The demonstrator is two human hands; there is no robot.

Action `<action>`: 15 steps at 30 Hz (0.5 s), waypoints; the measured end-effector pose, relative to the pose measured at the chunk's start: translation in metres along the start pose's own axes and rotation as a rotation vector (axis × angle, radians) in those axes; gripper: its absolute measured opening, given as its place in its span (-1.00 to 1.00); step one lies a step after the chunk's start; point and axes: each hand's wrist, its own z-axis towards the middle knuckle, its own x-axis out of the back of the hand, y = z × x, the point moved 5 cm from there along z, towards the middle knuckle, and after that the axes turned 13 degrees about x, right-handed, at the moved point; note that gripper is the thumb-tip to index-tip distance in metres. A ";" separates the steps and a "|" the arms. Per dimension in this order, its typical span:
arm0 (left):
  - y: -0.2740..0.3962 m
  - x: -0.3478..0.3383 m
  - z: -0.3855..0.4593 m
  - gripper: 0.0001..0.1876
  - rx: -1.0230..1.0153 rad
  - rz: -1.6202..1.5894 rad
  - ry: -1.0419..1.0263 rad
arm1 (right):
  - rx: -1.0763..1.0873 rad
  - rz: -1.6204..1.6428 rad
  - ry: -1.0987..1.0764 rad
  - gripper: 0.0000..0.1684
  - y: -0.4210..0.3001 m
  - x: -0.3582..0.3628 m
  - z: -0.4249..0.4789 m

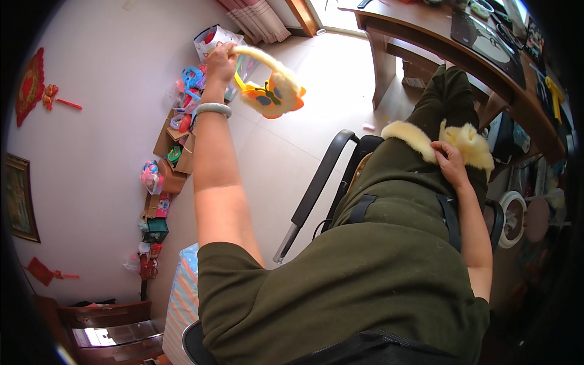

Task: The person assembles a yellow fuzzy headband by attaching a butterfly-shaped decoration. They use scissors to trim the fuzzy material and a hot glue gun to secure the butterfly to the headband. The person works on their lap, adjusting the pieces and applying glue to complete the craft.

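Note:
Out to the left, my left hand (222, 64) grips the band of a pair of pale yellow plush earmuffs (262, 57). They hang over the floor, and an orange-winged butterfly with blue spots (271, 93) decorates an ear pad. On my lap, my right hand (449, 162) has its fingertips on the end of a cream plush strip (406, 137), which lies across my thighs. Right beside that hand is a bunched cream plush piece (470, 143); whether the two are joined is hidden.
A wooden desk (419, 23) with a dark mat (490, 45) stands at the upper right. My chair's black armrest (319, 182) is on the left. Cardboard boxes (175, 175) and bagged goods line the wall. A striped cloth-covered surface (180, 301) is at lower left.

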 end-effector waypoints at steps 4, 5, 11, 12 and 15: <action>0.025 0.008 -0.005 -0.84 0.158 -0.200 0.072 | 0.003 -0.043 0.006 -0.80 -0.007 0.005 0.000; 0.012 0.003 -0.002 -0.84 0.328 -0.330 0.060 | -0.002 -0.045 0.010 -0.80 -0.006 0.007 -0.001; -0.035 0.010 0.000 -0.84 0.692 -0.459 -0.050 | 0.005 -0.008 0.005 -0.81 -0.010 0.000 0.001; -0.029 0.010 -0.003 -0.85 0.755 -0.489 -0.133 | 0.011 -0.016 0.009 -0.81 -0.007 0.001 0.000; -0.042 -0.006 -0.007 -0.87 0.849 -0.721 -0.278 | 0.018 -0.033 0.011 -0.80 -0.005 0.002 0.000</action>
